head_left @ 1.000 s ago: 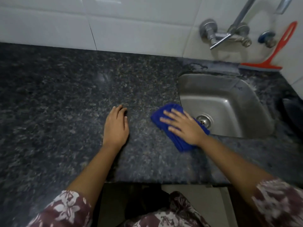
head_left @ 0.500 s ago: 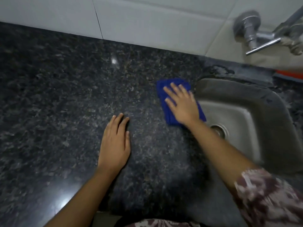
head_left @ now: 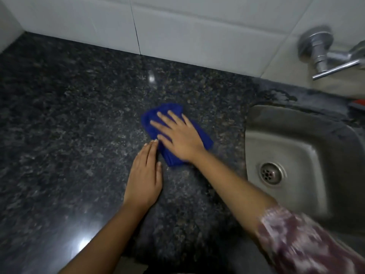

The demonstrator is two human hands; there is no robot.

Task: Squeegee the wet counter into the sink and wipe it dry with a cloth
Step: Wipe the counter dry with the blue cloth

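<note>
A folded blue cloth [head_left: 203, 138] lies on the dark speckled granite counter [head_left: 79, 125], left of the steel sink [head_left: 308, 147]. My right hand [head_left: 177, 135] presses flat on the cloth with fingers spread, pointing to the far left. My left hand [head_left: 145, 176] rests palm down on the counter just in front of the cloth, its fingers together and its fingertips touching the cloth's near edge. A sliver of the red squeegee [head_left: 358, 102] shows at the right edge, behind the sink.
White wall tiles [head_left: 177, 26] run along the back of the counter. A chrome tap [head_left: 324, 54] sticks out from the wall above the sink. The sink drain [head_left: 269, 174] is uncovered. A wet patch [head_left: 276, 95] lies behind the sink's left corner.
My right hand has slid the blue cloth leftward, away from the sink edge to the middle of the counter. My left hand stays flat in place. The view has shifted left.
</note>
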